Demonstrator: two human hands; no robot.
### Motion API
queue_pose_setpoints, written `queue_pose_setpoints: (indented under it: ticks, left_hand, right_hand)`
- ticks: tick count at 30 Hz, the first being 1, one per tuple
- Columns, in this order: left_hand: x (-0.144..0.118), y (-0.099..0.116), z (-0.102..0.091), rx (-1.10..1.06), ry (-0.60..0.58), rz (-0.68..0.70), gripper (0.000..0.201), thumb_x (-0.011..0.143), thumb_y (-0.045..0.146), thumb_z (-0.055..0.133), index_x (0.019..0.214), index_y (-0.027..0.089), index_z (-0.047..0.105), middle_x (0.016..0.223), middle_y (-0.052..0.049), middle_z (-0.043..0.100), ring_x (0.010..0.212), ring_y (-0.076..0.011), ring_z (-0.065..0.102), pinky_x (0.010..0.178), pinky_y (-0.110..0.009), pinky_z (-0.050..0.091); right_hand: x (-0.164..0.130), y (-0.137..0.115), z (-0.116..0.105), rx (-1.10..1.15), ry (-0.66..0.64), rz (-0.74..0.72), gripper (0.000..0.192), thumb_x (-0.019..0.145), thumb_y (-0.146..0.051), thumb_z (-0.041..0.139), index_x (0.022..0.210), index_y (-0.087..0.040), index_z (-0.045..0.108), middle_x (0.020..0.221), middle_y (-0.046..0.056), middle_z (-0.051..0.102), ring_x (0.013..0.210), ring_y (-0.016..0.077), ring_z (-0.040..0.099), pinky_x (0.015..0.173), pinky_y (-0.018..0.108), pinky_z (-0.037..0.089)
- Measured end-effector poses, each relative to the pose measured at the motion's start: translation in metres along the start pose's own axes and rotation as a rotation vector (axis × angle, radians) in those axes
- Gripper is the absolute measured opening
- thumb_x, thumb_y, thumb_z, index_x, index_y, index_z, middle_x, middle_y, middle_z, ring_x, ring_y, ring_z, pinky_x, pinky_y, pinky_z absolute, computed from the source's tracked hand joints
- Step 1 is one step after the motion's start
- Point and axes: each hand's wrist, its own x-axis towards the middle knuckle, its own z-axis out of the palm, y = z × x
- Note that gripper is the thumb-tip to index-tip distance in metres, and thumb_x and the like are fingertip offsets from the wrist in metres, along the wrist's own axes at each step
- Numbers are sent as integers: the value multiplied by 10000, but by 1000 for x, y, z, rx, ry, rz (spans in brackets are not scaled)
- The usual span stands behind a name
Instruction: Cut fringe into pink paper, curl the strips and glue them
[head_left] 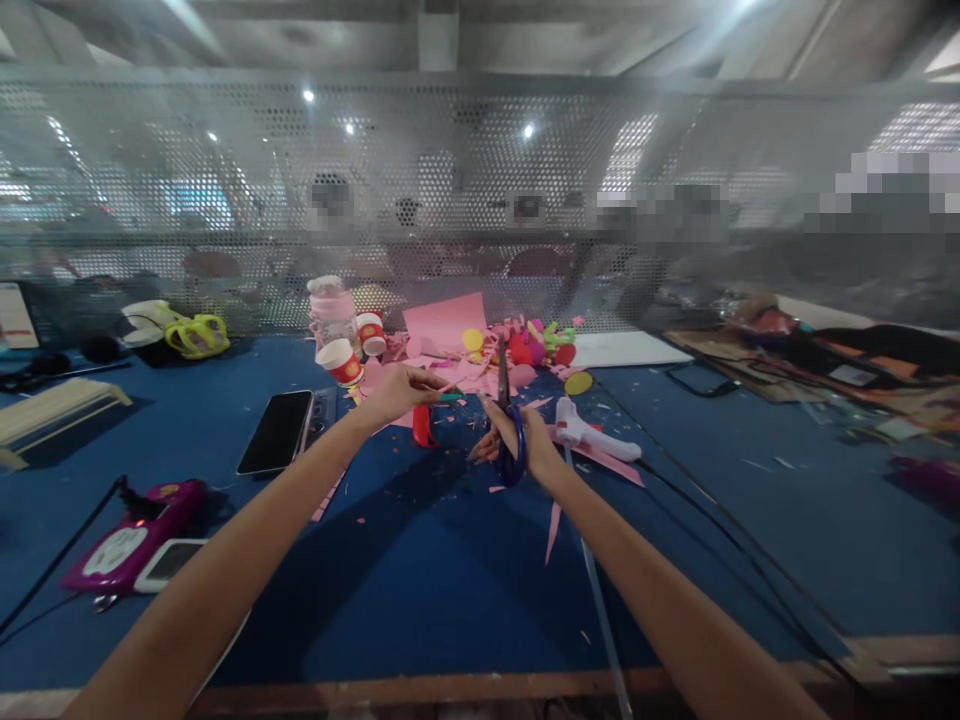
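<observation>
My right hand (526,436) is closed round the blue handles of a pair of scissors (512,455), whose dark blades point up and away from me. To its left, my left hand (401,392) pinches a small green piece (451,397), too small to make out fully. Beneath the left hand's fingertips lies a red object (422,427), partly covered. Pink paper scraps (480,376) are heaped just beyond both hands. Close by on the right rests a white glue gun (592,434) on a pink strip, with a clear glue stick (596,580) trailing toward me.
Behind the scraps stand a pink sheet (446,322), paper cups (340,361), a bottle (331,308) and colourful pieces (536,345). Phones (276,432) and a purple device (135,535) lie left. A black cable (720,510) crosses the right side. A perforated screen (465,150) borders the back.
</observation>
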Motion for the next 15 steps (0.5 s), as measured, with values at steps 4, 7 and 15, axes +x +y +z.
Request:
queue_pose_setpoints:
  ticks: [4, 7, 15]
  left_hand:
    - [-3, 4, 1, -135, 2, -11, 276, 540, 196, 727, 807, 129, 703, 765, -73, 706, 660, -145, 633, 689, -279, 500]
    - [-4, 3, 1, -159, 8, 0, 323, 513, 252, 749, 802, 117, 703, 753, -75, 705, 660, -153, 633, 689, -289, 503]
    - [-2, -5, -2, -117, 23, -33, 304, 529, 195, 735, 823, 127, 699, 757, -73, 705, 638, -135, 625, 653, -271, 503]
  right_hand:
    - [-2, -5, -5, -7, 66, -117, 405, 672, -531, 563, 509, -161, 540, 456, 48, 602, 437, 196, 605, 460, 301, 514]
    - [-6, -10, -8, -4, 100, -178, 409, 672, -555, 550, 557, -162, 555, 503, 53, 623, 477, 199, 619, 484, 295, 512]
    - [-12, -14, -14, -143, 126, -329, 464, 736, -599, 428, 662, -163, 570, 652, 86, 648, 622, 206, 630, 607, 316, 511]
